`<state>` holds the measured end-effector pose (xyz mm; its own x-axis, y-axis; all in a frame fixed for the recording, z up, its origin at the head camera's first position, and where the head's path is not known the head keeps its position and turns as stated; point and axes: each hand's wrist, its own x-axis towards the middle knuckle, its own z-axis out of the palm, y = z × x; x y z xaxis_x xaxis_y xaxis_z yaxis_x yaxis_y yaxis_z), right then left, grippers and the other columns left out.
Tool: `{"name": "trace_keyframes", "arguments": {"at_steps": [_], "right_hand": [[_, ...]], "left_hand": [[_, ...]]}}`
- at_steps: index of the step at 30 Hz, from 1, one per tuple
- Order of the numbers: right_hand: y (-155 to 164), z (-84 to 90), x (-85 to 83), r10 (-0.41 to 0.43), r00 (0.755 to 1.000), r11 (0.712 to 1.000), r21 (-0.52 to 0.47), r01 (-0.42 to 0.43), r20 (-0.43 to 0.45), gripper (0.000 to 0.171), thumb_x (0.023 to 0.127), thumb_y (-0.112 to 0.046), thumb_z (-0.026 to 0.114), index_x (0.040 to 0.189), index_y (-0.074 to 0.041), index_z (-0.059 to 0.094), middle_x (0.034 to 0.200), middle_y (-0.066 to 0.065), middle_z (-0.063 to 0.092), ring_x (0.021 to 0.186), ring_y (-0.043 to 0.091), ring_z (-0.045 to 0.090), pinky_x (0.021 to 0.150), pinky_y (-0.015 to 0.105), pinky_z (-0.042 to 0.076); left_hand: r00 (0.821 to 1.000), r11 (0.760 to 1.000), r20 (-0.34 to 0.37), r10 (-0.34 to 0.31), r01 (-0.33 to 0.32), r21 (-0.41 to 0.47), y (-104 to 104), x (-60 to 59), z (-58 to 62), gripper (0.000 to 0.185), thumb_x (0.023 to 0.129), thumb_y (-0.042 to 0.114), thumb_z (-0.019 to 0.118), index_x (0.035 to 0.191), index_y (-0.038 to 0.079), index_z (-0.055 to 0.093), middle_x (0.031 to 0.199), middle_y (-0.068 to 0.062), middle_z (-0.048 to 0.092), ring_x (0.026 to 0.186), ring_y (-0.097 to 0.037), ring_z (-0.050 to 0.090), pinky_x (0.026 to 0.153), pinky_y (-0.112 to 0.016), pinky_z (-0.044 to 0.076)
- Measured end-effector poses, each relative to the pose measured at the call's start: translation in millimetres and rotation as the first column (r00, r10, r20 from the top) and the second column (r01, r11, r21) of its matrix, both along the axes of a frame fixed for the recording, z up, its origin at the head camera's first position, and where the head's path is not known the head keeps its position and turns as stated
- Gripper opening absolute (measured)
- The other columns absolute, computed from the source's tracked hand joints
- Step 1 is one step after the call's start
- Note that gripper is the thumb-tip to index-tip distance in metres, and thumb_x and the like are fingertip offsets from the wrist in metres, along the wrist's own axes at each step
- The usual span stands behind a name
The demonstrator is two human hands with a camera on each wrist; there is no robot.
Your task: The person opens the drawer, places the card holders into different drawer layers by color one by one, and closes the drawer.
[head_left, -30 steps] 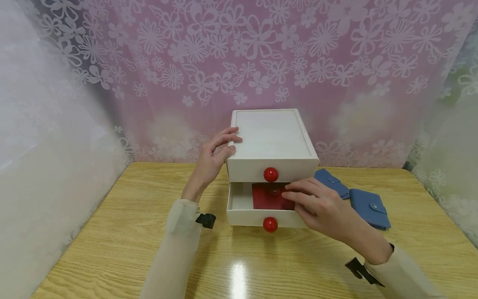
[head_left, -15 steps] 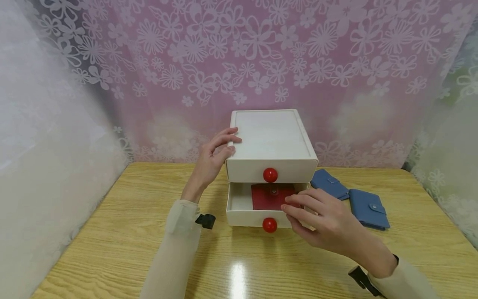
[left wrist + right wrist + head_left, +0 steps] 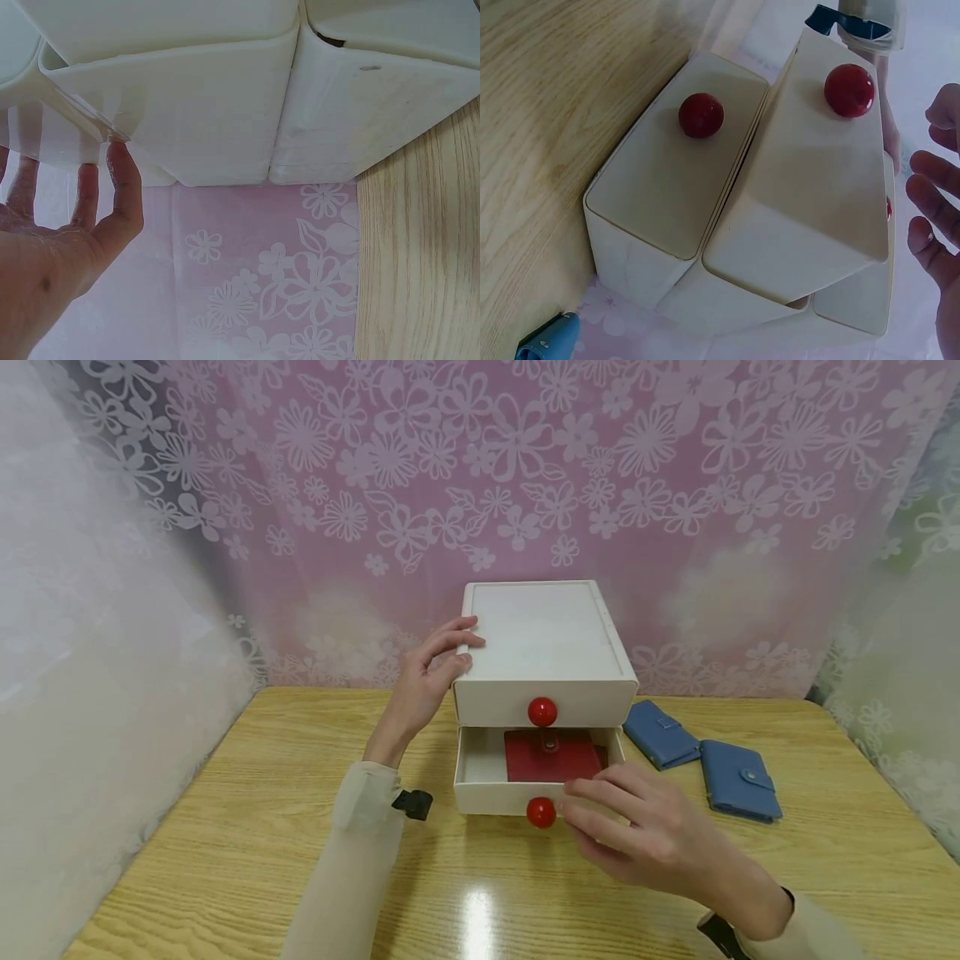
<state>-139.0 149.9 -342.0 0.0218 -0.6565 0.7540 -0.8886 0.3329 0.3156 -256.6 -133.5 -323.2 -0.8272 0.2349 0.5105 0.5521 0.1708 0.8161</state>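
A white drawer cabinet (image 3: 540, 631) stands at the table's middle. Below its top drawer, one with a red knob (image 3: 542, 812) is pulled out. Inside it lies a red wallet (image 3: 551, 757) with a snap tab; a darker red piece shows at its right. My left hand (image 3: 431, 664) rests on the cabinet's left top edge, fingers fairly straight; fingertips touch the side in the left wrist view. Loosely bent, the fingers of my right hand (image 3: 652, 831) are at the front right of the pulled-out drawer, near its knob. In the right wrist view that hand (image 3: 939, 187) holds nothing.
Two blue wallets (image 3: 662, 733) (image 3: 741, 780) lie on the wooden table (image 3: 300, 843) right of the cabinet. A shut bottom drawer (image 3: 667, 172) shows under the pulled-out one in the right wrist view. Behind hangs a pink flowered curtain (image 3: 420, 485).
My right hand has drawn back from the red wallet, moving down and out of the drawer toward its knob. More of the wallet now shows. My left hand has stayed in place.
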Motion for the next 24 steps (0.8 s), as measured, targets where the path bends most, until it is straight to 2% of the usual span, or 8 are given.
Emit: {"name": "trace_keyframes", "arguments": {"at_steps": [8,12,16,19,24], "right_hand": [[-3,-6.1,1.9,0.010,0.997,0.999,0.047,-0.007,-0.081,0.028,0.104,-0.025,0.054,0.096,-0.013,0.078,0.092,0.005,0.078,0.074,0.018,0.067,0.058,0.028,0.058],[-4,-11.2,1.9,-0.007,0.995,0.996,0.082,0.016,-0.102,0.028,0.104,-0.025,0.053,0.099,-0.013,0.078,0.093,0.004,0.077,0.076,0.018,0.068,0.060,0.028,0.059],[-2,-15.5,3.7,-0.056,0.995,0.986,0.152,0.068,-0.080,0.031,0.107,-0.027,0.048,0.109,-0.014,0.076,0.099,0.004,0.078,0.081,0.018,0.069,0.066,0.028,0.060],[0,-17.0,6.5,-0.116,0.992,0.967,0.224,0.123,-0.041,0.037,0.111,-0.026,0.039,0.117,-0.015,0.073,0.108,0.003,0.078,0.087,0.018,0.070,0.072,0.028,0.061],[1,-17.8,8.4,-0.185,0.982,0.939,0.290,0.188,-0.038,0.046,0.113,-0.016,0.026,0.121,-0.015,0.071,0.114,0.003,0.076,0.092,0.018,0.070,0.076,0.029,0.061]], "left_hand": [[1.000,1.000,0.007,-0.001,0.001,-0.001,0,0.5,0.3,0.029,0.100,0.019,0.053,0.121,0.009,0.070,0.154,0.005,0.051,0.149,-0.014,0.040,0.121,-0.059,0.033],[1.000,1.000,0.003,0.002,-0.002,-0.001,1,0.9,0.3,0.029,0.100,0.020,0.053,0.121,0.009,0.070,0.154,0.006,0.051,0.149,-0.013,0.040,0.121,-0.059,0.033],[1.000,1.000,-0.001,0.006,-0.006,-0.004,1,1.5,0.3,0.029,0.100,0.021,0.053,0.121,0.010,0.070,0.154,0.007,0.052,0.148,-0.012,0.040,0.121,-0.060,0.033],[1.000,1.000,-0.003,0.008,-0.008,-0.007,1,1.8,0.4,0.029,0.100,0.021,0.053,0.121,0.011,0.070,0.154,0.007,0.052,0.148,-0.012,0.040,0.121,-0.061,0.033],[1.000,1.000,-0.002,0.003,-0.003,-0.005,1,2.3,1.0,0.029,0.101,0.020,0.053,0.122,0.009,0.070,0.154,0.006,0.051,0.148,-0.013,0.041,0.122,-0.058,0.033]]}}
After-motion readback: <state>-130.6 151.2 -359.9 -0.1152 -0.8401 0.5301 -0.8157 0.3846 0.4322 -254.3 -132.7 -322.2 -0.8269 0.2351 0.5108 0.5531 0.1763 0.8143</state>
